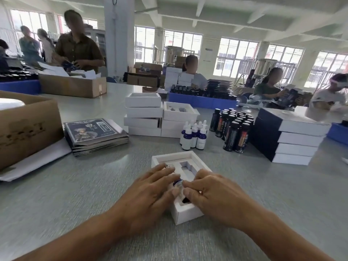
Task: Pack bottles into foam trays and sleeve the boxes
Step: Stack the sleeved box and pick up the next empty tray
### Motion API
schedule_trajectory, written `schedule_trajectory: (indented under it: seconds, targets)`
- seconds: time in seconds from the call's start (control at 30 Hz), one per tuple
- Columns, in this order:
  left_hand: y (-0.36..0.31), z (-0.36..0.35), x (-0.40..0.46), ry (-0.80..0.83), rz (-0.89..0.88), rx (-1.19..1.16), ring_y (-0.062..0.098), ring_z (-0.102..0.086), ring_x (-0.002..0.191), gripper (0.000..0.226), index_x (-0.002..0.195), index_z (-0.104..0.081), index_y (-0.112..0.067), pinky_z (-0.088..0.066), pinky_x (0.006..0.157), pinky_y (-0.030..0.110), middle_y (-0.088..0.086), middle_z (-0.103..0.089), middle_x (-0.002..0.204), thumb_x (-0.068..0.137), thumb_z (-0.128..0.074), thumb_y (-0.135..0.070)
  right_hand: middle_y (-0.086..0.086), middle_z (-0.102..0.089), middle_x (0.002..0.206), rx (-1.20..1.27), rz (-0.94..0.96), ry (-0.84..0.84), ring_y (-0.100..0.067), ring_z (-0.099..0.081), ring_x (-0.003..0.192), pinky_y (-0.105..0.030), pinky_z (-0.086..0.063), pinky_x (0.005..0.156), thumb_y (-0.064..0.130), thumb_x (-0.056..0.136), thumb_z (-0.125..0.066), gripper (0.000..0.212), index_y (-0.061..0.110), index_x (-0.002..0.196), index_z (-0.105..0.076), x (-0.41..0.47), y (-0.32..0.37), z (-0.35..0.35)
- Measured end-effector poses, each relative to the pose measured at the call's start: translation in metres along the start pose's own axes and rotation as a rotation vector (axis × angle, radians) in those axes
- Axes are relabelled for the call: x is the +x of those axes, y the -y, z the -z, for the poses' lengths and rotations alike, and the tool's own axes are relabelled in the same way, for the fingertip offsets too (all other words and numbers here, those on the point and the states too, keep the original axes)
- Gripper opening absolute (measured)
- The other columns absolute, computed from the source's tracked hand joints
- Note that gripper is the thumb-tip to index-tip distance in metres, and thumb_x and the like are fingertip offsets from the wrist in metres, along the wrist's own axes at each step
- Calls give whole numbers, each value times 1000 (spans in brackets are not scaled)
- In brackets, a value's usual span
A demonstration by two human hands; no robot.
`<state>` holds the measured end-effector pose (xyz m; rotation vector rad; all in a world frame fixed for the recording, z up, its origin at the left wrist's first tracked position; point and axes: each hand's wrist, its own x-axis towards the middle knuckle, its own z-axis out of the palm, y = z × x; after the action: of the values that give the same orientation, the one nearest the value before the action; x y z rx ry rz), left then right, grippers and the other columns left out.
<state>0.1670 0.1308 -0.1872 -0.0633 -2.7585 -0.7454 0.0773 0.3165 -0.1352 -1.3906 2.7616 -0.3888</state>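
Observation:
A white box with a foam tray (185, 213) lies on the grey table just in front of me. A small dropper bottle (178, 183) with a blue label lies in the tray's left slot. My left hand (150, 191) and my right hand (212, 193) both rest flat over the tray, fingertips pressing on the bottle. The tray's right slot (187, 169) shows bare foam. Behind the tray stand several white-capped dropper bottles (194, 135) and a cluster of tall dark bottles (232, 129).
Stacked white tray boxes (144, 114) stand behind the bottles. Dark printed sleeves (96, 134) are piled at the left beside a cardboard carton (26, 129). Sleeved boxes (288, 136) are stacked at the right. Several people work at the far side of the table.

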Motion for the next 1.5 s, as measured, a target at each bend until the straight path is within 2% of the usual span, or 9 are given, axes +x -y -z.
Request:
schedule_trajectory:
  seconds: [0.47,0.6,0.73,0.83,0.9,1.0,1.13,1.33,1.5]
  targets:
    - [-13,4,1,121,-1,53,-22,12,136,66,133,-29,-68,-14,118,30,-53,-4,144,73,-18,-94,9,-65,79,245,-55,-140,-5,-60,74,-28,-53,70,43,93,-56,25,27,95,-75,-3,-9,-2]
    - [-21,3,13,175,36,52,-27,15,131,64,122,-28,-77,-13,119,29,-58,-2,138,63,-17,-100,15,-68,65,614,-232,-490,2,-61,60,-11,-47,55,28,92,-65,15,25,81,-75,1,-54,12]
    - [-32,-6,25,152,-14,61,-26,18,130,74,120,-24,-74,-9,118,22,-57,-4,136,54,-4,-102,4,-70,76,734,-552,-628,-11,-66,72,-29,-55,66,17,89,-66,7,19,90,-73,18,-117,7]
    - [-32,-12,29,67,-74,127,-26,22,128,81,124,-20,-74,-4,112,10,-59,-2,135,52,7,-100,-7,-70,101,640,-737,-602,-22,-66,91,-33,-52,79,24,88,-69,31,8,115,-66,38,-164,-2]
    - [-30,-15,32,11,-152,218,-18,3,138,74,128,-32,-67,-11,109,4,-55,-22,134,68,1,-95,-10,-68,114,579,-768,-629,-24,-64,102,-29,-47,84,28,86,-72,46,6,125,-61,53,-185,-1]
    - [-24,-19,34,-187,-302,295,12,-54,122,63,112,-71,-31,-24,104,12,-17,-65,123,101,-17,-61,-7,-66,118,547,-767,-650,-22,-61,101,-27,-41,81,32,82,-75,57,9,131,-58,80,-206,4]
    - [-15,-26,42,-281,-422,343,15,-50,117,63,105,-75,-23,-12,109,12,-8,-68,117,103,-19,-54,-2,-67,105,530,-772,-678,-16,-55,85,-27,-40,74,22,77,-77,54,15,127,-57,114,-221,8]
    - [-7,-29,46,-303,-459,338,17,-55,118,45,120,-54,-36,-24,106,17,-12,-66,119,102,-20,-58,-6,-68,88,537,-813,-665,-25,-68,77,-40,-59,69,17,78,-73,35,15,108,-55,136,-232,3]
    - [-7,-29,42,-258,-419,328,14,-52,117,52,115,-65,-36,-29,102,16,-14,-66,120,102,-20,-59,-2,-66,95,444,-849,-710,-20,-62,79,-29,-42,59,24,82,-74,34,13,111,-59,129,-235,-2]
